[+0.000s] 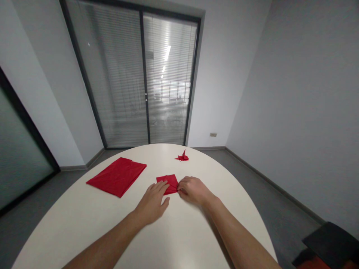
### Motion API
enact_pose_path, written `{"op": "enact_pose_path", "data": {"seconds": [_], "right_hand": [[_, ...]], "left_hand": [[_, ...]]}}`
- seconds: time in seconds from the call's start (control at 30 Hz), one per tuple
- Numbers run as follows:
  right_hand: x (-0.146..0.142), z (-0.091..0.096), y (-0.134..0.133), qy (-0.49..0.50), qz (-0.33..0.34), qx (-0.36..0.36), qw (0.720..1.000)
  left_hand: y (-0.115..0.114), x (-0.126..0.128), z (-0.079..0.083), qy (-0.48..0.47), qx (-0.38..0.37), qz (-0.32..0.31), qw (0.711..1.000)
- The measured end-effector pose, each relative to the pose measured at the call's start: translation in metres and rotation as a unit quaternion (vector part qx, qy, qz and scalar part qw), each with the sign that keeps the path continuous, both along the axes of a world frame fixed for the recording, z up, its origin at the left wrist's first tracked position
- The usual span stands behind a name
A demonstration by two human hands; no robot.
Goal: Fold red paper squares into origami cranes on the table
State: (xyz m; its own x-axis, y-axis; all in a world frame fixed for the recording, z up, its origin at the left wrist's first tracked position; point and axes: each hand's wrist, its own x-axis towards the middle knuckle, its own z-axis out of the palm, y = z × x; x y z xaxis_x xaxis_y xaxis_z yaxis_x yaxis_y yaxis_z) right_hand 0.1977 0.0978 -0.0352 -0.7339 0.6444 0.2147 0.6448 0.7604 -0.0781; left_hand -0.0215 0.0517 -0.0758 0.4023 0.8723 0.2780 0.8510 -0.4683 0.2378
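Observation:
A small folded red paper lies on the white oval table. My left hand rests flat on the paper's near left part, fingers stretched out. My right hand is curled, its fingertips pinching the paper's right edge. Further back on the table stands a finished red folded paper figure. A stack of flat red paper sheets lies to the left.
Beyond the table are glass doors with blinds, grey walls and a grey floor. A dark seat with red on it sits at the lower right, beside the table's edge.

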Motion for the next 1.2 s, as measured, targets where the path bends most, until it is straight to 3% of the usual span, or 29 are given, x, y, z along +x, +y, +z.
{"op": "enact_pose_path", "data": {"seconds": [0.53,0.8,1.2], "right_hand": [[-0.0022,-0.0042,0.0020,-0.003,0.010,0.015,1.000],[-0.0020,-0.0045,0.0023,-0.010,-0.016,0.005,1.000],[0.0032,-0.0043,-0.0008,0.070,-0.058,-0.064,0.994]], "left_hand": [[0.0004,0.0008,0.0008,-0.012,0.013,-0.004,1.000],[-0.0005,0.0023,0.0032,-0.025,0.038,0.002,0.999],[0.0068,-0.0054,0.0081,-0.058,0.034,0.072,0.995]]}}
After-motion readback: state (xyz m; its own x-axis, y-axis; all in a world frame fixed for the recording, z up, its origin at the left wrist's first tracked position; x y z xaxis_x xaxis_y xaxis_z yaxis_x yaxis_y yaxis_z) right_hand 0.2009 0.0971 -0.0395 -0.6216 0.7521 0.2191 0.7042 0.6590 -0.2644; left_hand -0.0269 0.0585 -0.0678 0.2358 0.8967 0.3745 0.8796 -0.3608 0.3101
